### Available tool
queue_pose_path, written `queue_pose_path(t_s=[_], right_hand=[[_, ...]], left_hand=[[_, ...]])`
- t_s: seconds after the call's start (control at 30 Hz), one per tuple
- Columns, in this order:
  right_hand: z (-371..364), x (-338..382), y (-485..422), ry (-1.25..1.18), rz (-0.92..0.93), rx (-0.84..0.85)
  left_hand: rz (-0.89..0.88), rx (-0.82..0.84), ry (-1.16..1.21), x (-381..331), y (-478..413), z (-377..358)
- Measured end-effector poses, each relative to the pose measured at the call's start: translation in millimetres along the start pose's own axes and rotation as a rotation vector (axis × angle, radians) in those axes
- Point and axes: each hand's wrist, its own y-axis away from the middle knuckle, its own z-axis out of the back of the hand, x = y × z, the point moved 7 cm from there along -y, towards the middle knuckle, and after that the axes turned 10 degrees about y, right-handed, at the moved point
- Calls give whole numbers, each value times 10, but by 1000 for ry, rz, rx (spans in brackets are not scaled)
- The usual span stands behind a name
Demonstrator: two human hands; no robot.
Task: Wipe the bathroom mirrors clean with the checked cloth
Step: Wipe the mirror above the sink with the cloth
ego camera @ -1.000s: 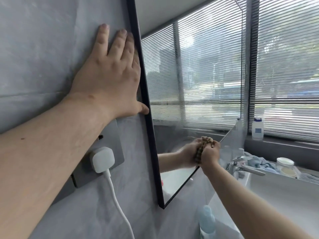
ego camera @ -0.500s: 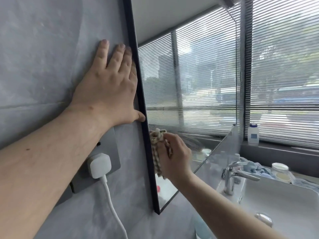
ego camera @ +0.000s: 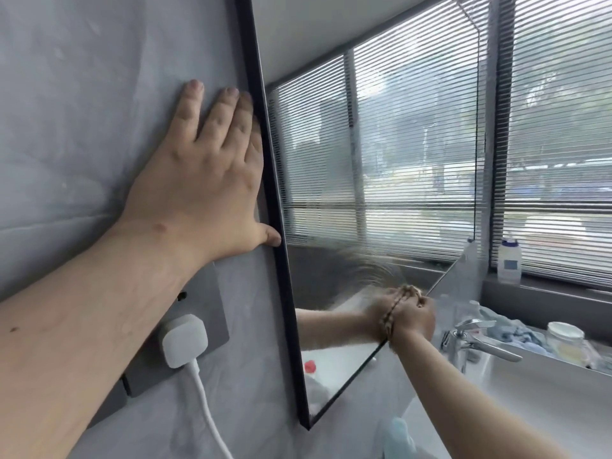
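A black-framed mirror [ego camera: 381,167] hangs on the grey wall and reflects the window blinds. My right hand [ego camera: 414,318] presses the bunched checked cloth [ego camera: 394,308] against the glass near the mirror's lower right edge; only a thin brown-and-cream strip of cloth shows between the hand and its reflection. A faint curved wipe smear sits on the glass just above the cloth. My left hand [ego camera: 202,180] lies flat on the grey wall beside the mirror's left frame, fingers spread, thumb touching the frame, holding nothing.
A grey socket plate with a white plug [ego camera: 183,339] and cable sits below my left wrist. Right of the mirror are a chrome tap [ego camera: 477,339], a white basin [ego camera: 546,392], a blue cloth, a jar [ego camera: 564,341] and a white bottle [ego camera: 508,263] on the sill.
My right hand has swept the cloth from the mirror's left frame across to its lower right edge. The left hand has stayed flat on the wall.
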Motion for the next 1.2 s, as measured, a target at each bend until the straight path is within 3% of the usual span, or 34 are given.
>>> queue_pose_path(t_s=[0.13, 0.4, 0.53, 0.7, 0.77, 0.83, 1.0, 1.1, 1.2], right_hand=[[51, 63, -93, 27, 5, -2], [114, 1349, 495, 9, 441, 34], [156, 1832, 1239, -2, 764, 64], [204, 1964, 2281, -22, 1428, 38], [178, 1962, 2222, 2, 1527, 8], [155, 1971, 1845, 4, 1363, 18], [67, 1403, 367, 111, 458, 52], [42, 905, -56, 147, 245, 68], [26, 734, -167, 139, 203, 62]], left_hand=[[11, 11, 14, 11, -1, 3], [28, 36, 45, 22, -5, -9], [37, 51, 57, 41, -2, -6], [51, 51, 75, 57, 12, 4], [56, 58, 74, 58, 13, -1], [61, 60, 69, 60, 9, -10], [73, 62, 64, 56, 5, -30], [68, 56, 73, 50, 4, -35], [67, 61, 71, 43, -1, -43]])
